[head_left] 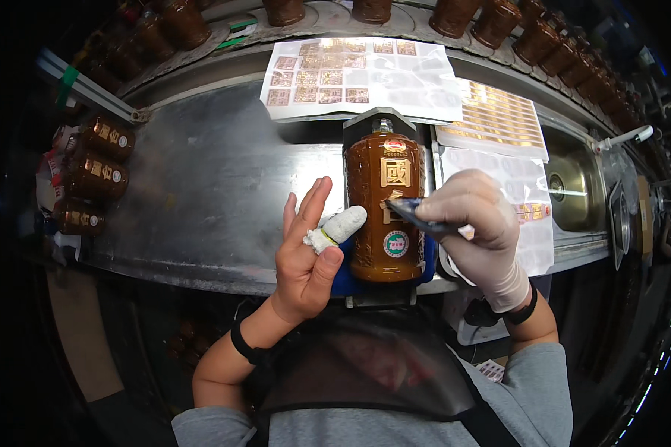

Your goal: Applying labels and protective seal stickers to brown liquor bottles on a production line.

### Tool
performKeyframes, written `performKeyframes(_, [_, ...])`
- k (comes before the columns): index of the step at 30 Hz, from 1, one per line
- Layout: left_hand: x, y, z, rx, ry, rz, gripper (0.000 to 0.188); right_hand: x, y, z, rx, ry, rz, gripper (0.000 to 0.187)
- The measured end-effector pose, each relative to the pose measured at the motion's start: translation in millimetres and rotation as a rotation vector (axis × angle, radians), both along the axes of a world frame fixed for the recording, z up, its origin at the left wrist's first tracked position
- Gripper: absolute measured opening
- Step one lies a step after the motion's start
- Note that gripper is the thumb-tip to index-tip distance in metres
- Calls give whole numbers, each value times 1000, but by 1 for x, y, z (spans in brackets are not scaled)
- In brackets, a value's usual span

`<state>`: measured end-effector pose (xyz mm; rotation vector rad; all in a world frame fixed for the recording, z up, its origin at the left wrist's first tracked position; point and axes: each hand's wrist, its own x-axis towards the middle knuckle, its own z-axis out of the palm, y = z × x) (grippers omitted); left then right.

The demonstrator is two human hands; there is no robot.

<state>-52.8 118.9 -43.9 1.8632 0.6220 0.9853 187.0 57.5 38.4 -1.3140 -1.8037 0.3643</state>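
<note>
Label sheets: one white sheet with gold stickers [358, 74] top centre, a gold sheet [499, 115] to its right, a paler sheet [525, 201] below that. Three brown bottles [97, 175] lying at left. Bottle row [544, 37] along the back rim. Metal sink [578, 190] at right. Steel bench [209, 194].

Four brown bottles [385, 205] nearby, two hands [306, 253]
</note>
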Motion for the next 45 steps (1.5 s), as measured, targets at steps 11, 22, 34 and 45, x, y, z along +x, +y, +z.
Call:
performKeyframes(11, [8, 5, 0, 74, 33, -13, 46, -16, -20, -5, 176, -216, 130, 33])
performKeyframes(22, [3, 2, -5, 97, 88, -27, 53, -8, -37, -7, 19, -104, 257, 30])
performKeyframes(34, [4, 11, 29, 602, 453, -289, 47, 15, -51, -20, -233, 346, 112, 25])
performKeyframes(45, [42, 39, 57, 842, 574, -192, 33, 9, -60, -23, -222, 315, 82, 23])
